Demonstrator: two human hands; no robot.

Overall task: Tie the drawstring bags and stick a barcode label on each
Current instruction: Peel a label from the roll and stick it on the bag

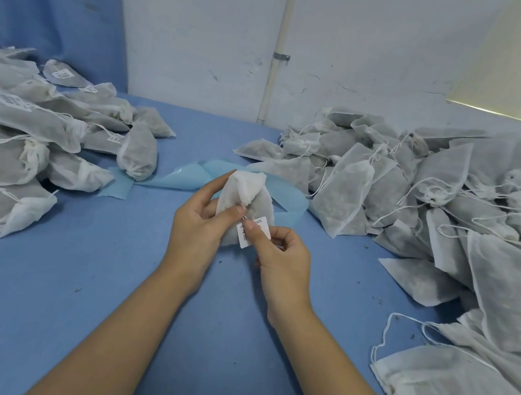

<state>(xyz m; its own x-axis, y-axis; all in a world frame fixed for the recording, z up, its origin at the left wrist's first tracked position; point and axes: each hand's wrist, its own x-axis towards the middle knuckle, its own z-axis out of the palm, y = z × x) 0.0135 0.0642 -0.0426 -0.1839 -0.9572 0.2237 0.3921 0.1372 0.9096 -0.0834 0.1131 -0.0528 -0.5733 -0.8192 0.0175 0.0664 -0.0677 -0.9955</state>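
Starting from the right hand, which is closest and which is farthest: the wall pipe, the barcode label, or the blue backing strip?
1. barcode label, centre, touching the right hand at its thumb.
2. blue backing strip, lying just behind the drawstring bag.
3. wall pipe, upright at the far back.

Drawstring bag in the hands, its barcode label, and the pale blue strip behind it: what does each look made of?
Drawstring bag: probably thin white non-woven fabric; matte, slightly fuzzy, semi-sheer, with greyish contents showing through.
Barcode label: a smooth white sticker with black print; paper or film, I cannot tell which.
Blue strip: likely a glossy label backing liner; it curls and catches the light.
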